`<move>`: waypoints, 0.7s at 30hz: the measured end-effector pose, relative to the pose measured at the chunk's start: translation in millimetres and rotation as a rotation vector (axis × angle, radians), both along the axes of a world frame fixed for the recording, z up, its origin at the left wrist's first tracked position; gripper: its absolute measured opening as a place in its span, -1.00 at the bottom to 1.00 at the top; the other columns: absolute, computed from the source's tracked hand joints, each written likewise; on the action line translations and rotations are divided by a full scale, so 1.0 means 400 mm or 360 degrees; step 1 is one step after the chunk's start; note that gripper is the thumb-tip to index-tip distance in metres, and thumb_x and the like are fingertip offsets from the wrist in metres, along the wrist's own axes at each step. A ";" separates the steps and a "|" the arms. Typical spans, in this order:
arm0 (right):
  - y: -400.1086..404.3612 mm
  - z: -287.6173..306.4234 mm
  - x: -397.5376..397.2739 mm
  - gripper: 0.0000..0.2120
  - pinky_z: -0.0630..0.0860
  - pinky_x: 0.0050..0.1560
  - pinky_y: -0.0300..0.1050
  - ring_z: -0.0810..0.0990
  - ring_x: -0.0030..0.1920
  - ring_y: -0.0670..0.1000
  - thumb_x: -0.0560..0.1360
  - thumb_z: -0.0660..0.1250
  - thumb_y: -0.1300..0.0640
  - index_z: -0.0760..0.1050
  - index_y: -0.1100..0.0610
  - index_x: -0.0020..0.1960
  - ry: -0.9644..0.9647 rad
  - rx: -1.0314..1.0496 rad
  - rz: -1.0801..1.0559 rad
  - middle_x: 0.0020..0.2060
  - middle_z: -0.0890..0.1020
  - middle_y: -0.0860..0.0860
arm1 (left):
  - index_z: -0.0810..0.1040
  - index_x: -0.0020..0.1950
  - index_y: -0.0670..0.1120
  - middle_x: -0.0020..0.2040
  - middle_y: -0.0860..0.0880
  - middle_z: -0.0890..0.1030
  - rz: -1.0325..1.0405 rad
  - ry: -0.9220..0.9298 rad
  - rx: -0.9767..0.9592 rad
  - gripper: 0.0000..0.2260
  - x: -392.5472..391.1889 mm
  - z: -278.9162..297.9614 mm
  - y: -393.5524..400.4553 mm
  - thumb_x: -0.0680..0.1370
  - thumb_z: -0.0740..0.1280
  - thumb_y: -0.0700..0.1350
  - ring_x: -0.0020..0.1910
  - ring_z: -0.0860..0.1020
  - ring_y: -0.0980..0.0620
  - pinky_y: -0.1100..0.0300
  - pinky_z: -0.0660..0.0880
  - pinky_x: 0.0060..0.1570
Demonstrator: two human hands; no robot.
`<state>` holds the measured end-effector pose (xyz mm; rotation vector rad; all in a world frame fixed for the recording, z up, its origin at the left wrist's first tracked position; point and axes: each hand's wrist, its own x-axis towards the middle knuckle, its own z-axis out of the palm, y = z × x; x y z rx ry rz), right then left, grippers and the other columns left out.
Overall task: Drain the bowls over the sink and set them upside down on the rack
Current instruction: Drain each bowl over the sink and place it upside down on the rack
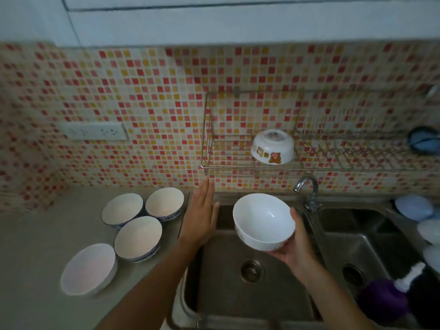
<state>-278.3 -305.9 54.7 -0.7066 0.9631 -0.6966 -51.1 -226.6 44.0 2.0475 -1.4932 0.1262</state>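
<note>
My right hand [294, 244] grips a white bowl [263, 220] from below, tilted with its opening toward me, above the left basin of the steel sink [238, 296]. My left hand [202, 215] hovers flat, fingers together, holding nothing, at the sink's left edge. On the wire wall rack [228, 164] one white bowl with bear pictures [272, 146] sits upside down. Several bowls stand upright on the counter at left: three blue-patterned ones [138, 236] and a plain white one [88, 269].
A chrome tap [308, 189] rises behind the sink divider. The right basin [352, 239] holds dark cloths and a purple item [381, 298]. Pale lids or dishes [414, 207] sit at far right. A wall socket [95, 132] is on the tiled wall.
</note>
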 end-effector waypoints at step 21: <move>-0.261 0.306 0.325 -0.37 0.59 -0.02 -0.13 0.55 0.14 -0.04 0.34 0.53 -0.09 0.40 -0.03 0.34 0.0572 -0.1410 0.0134 0.11 0.55 -0.17 | -0.28 0.52 0.01 0.52 0.09 -0.29 0.0005 -0.0318 0.0256 -0.46 0.103 0.119 -0.126 0.59 -0.25 0.17 0.47 -0.35 0.09 0.07 -0.24 0.48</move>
